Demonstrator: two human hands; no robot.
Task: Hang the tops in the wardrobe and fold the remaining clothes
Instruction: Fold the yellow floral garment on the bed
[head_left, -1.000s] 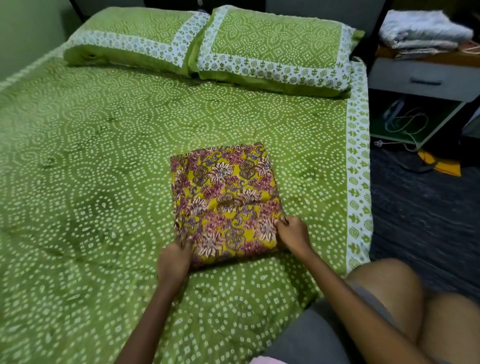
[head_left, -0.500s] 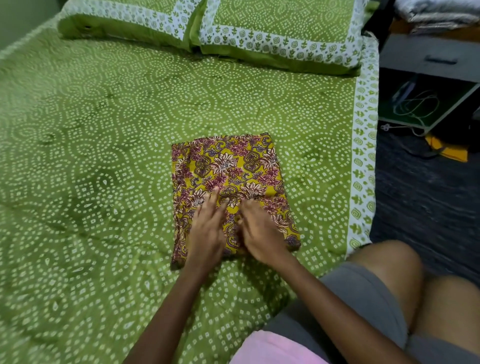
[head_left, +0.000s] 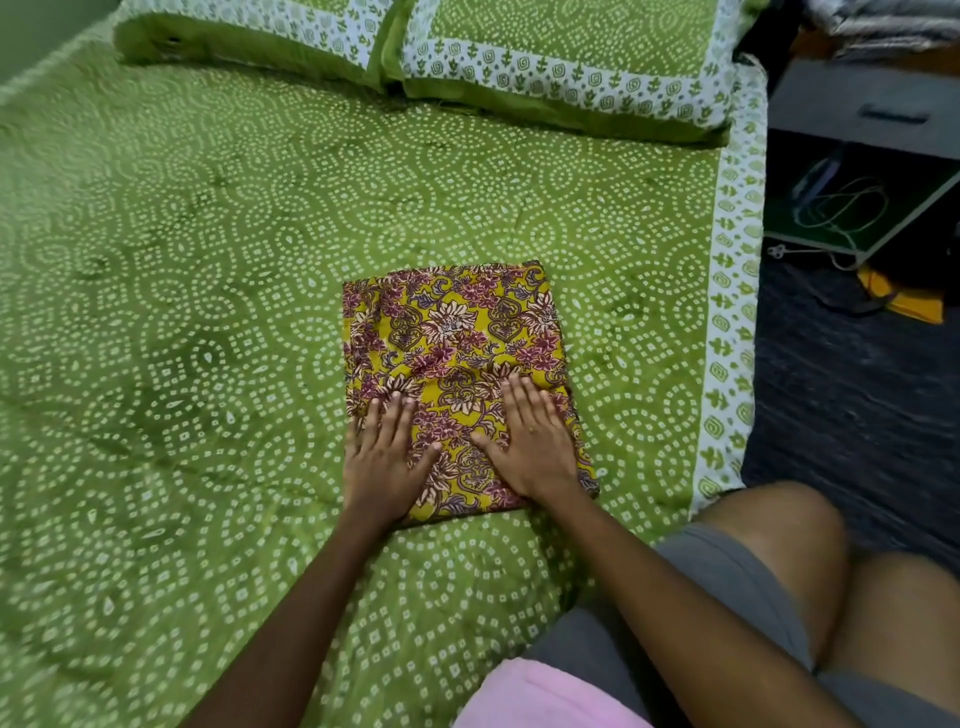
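A yellow and maroon floral garment (head_left: 457, 332) lies folded into a rectangle on the green patterned bedspread (head_left: 182, 312). My left hand (head_left: 387, 457) presses flat on its near left part, fingers straight and spread. My right hand (head_left: 535, 441) lies flat on its near right part, palm down. Both hands cover the near third of the folded cloth. Neither hand grips anything.
Two green pillows (head_left: 519, 62) lie at the head of the bed. To the right stand a grey bedside drawer (head_left: 883, 109) with folded cloth on top, a cable on a green shelf (head_left: 852, 208) and dark floor (head_left: 857, 395). My knees are at the bed's right edge.
My hands left the garment's near corners, came together at its middle, then spread apart sideways, pressing flat. The camera has moved closer and lower.
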